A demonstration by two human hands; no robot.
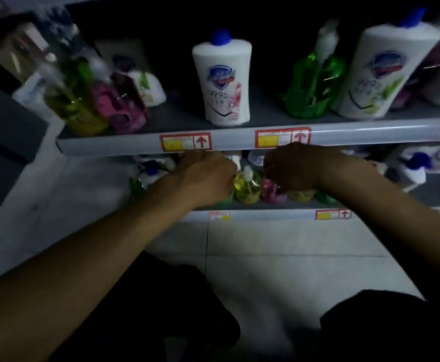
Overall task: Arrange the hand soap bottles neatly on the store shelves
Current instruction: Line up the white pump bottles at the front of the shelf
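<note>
Yellow, shiny bottle (247, 188) sits between my left hand (208, 176) and right hand (292, 168); both grips are hidden, so I cannot tell.

Open shelf space flanks the white bottle (223, 82) above. Below, the upper shelf's edge (239, 141) overhangs tightly packed pump bottles (247, 188).

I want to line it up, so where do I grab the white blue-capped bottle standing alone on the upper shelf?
Likely grip the white bottle round its mid body, from the front: it stands upright with free space either side, and the blue cap looks small.
</note>
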